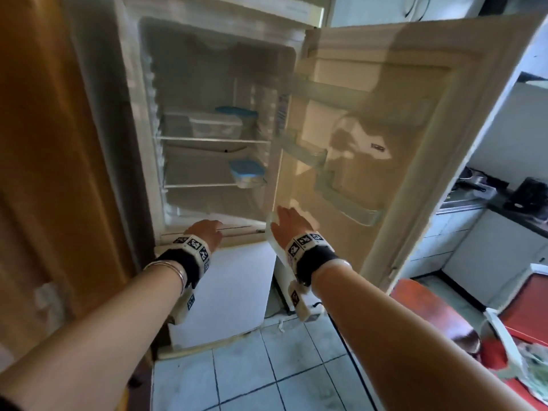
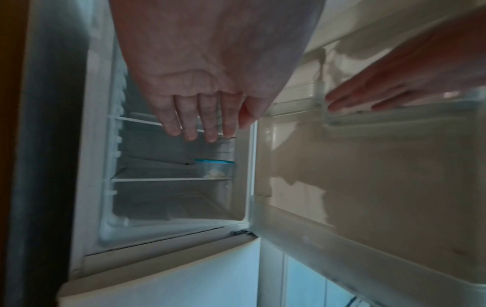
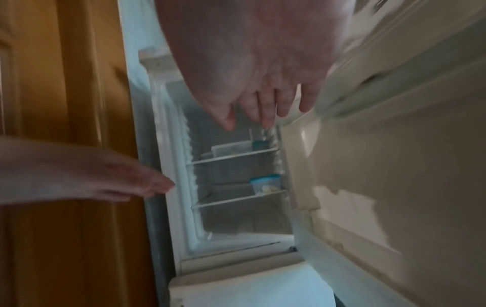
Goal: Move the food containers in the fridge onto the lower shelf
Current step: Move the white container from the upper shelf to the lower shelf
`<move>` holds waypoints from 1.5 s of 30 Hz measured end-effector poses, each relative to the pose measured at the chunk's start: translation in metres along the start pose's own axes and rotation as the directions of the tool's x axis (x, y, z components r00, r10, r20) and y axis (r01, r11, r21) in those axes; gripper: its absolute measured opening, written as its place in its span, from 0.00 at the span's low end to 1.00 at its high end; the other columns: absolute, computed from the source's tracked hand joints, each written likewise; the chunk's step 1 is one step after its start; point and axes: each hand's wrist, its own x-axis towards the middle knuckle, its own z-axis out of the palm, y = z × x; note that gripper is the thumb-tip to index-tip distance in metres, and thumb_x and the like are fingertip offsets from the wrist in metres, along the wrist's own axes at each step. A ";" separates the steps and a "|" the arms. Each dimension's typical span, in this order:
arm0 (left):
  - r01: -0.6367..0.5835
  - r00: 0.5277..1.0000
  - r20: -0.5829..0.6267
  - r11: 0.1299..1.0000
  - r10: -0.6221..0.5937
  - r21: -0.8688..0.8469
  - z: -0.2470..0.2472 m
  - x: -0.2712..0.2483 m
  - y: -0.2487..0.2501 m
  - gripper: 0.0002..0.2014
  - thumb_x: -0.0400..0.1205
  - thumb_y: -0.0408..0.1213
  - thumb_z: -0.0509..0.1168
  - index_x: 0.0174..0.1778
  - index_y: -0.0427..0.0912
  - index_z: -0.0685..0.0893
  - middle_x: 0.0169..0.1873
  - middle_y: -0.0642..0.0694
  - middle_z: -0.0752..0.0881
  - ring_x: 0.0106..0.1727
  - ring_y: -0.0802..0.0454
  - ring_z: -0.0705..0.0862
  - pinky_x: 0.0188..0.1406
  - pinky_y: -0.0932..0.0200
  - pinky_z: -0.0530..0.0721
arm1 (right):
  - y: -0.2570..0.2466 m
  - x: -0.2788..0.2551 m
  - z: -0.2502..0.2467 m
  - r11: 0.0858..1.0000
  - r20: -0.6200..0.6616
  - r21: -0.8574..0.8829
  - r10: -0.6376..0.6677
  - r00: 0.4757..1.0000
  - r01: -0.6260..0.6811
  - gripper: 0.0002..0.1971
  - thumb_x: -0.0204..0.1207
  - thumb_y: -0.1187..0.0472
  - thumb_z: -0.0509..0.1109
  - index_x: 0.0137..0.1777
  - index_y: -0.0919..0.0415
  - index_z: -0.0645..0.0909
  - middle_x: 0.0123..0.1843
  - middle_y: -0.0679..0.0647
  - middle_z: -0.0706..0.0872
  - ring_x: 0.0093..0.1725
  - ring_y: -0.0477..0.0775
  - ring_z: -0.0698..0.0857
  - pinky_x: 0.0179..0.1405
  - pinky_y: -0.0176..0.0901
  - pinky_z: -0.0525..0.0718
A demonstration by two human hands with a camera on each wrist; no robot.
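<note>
Kitchen with tiled floor (image 1: 267, 378); fridge (image 1: 207, 84) stands open, door (image 1: 385, 143) swung wide to the right, wooden panel (image 1: 59, 143) tight on the left. Upper shelf (image 1: 213, 140) carries a clear tub (image 1: 216, 126) with a blue-lid tub (image 1: 237, 112) behind it. Lower shelf (image 1: 201, 185) already carries one blue-lid tub (image 1: 247, 173), pushed to the right wall, so its left part looks free. Both hands empty: left hand (image 1: 207, 232) down at the fridge sill, fingers relaxed and straight; right hand (image 1: 292, 223) spread flat by the door's bottom inner corner, probably steadying it open; contact can't be confirmed. Judgement: reach not yet started, two tubs left to move. Clear tub sits at the shelf's front edge, so it comes out first; blue one needs a deeper reach. Gap between shelves looks low, so tubs should come straight out, then down. Door bins (image 1: 350, 203) crowd the right side; left approach is more open.
</note>
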 end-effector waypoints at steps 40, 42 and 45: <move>0.023 0.928 -0.359 0.979 -0.096 -0.203 -0.138 0.364 -0.033 0.25 0.83 0.27 0.52 0.79 0.42 0.68 0.77 0.37 0.71 0.76 0.40 0.72 0.76 0.52 0.70 | -0.113 0.433 0.009 0.970 -0.183 0.027 -0.233 0.955 0.242 0.25 0.82 0.59 0.56 0.79 0.63 0.65 0.81 0.61 0.67 0.79 0.61 0.67 0.80 0.50 0.67; -0.001 0.900 -0.425 0.977 -0.093 -0.215 -0.150 0.383 -0.038 0.26 0.82 0.24 0.52 0.78 0.39 0.68 0.77 0.36 0.70 0.77 0.40 0.71 0.78 0.52 0.68 | -0.119 0.452 0.000 0.973 -0.208 0.037 -0.214 0.954 0.227 0.25 0.83 0.58 0.55 0.79 0.62 0.64 0.82 0.59 0.65 0.79 0.60 0.67 0.79 0.50 0.66; -0.061 0.867 -0.498 0.986 -0.026 -0.158 -0.164 0.410 -0.049 0.25 0.82 0.28 0.53 0.78 0.38 0.68 0.80 0.38 0.66 0.82 0.43 0.62 0.83 0.51 0.60 | -0.129 0.481 -0.012 0.986 -0.189 0.092 -0.120 0.975 0.139 0.25 0.84 0.55 0.53 0.80 0.58 0.62 0.83 0.57 0.63 0.79 0.61 0.67 0.78 0.53 0.70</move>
